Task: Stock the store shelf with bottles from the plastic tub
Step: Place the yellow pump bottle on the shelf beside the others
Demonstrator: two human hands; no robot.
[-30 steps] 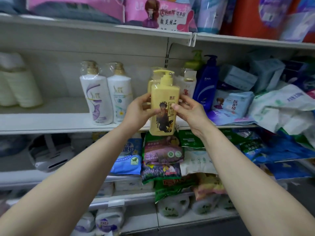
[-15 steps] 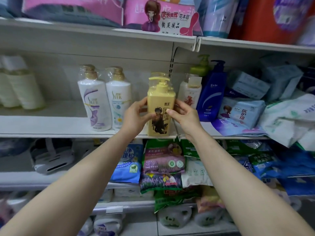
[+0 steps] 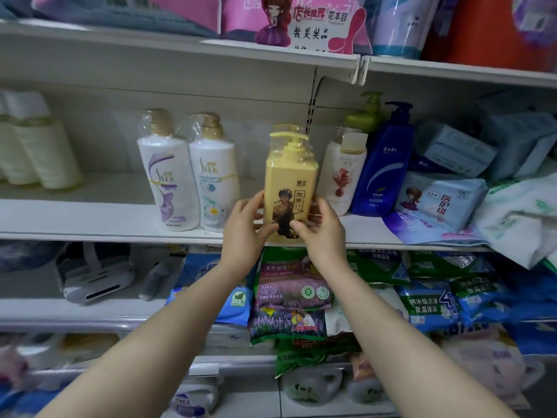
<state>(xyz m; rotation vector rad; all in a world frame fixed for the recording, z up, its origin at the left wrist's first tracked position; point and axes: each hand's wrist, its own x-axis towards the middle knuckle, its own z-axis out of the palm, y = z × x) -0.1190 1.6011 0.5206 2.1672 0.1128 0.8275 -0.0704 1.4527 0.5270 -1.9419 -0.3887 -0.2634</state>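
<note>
Both hands grasp the yellow bottle point(image 3: 291, 182) low on its body. The left hand point(image 3: 244, 233) curls round its left side with the thumb on the front, and the right hand point(image 3: 321, 233) does the same from the right, thumb on the printed figure. The bottle is a flat-sided, square-shouldered plastic block with a matching pump head, wrapped at the top in clear crinkled film. It stands upright at the front edge of the white shelf point(image 3: 105, 220), its base level with the lip; whether it bears on the shelf cannot be told. A second yellow pump point(image 3: 286, 128) shows right behind it.

Near its left stand two white bottles point(image 3: 168, 182), rounded and glossy, gold-capped under clear film. To its right come a cream bottle point(image 3: 343, 173) with a red flower print and a tall, tapering blue bottle point(image 3: 381, 173) with a dark pump. Far left on the shelf are pale cylindrical rolls point(image 3: 39, 152). Far right, soft plastic packs point(image 3: 440, 203) lie piled, wrinkled and shiny.
</note>
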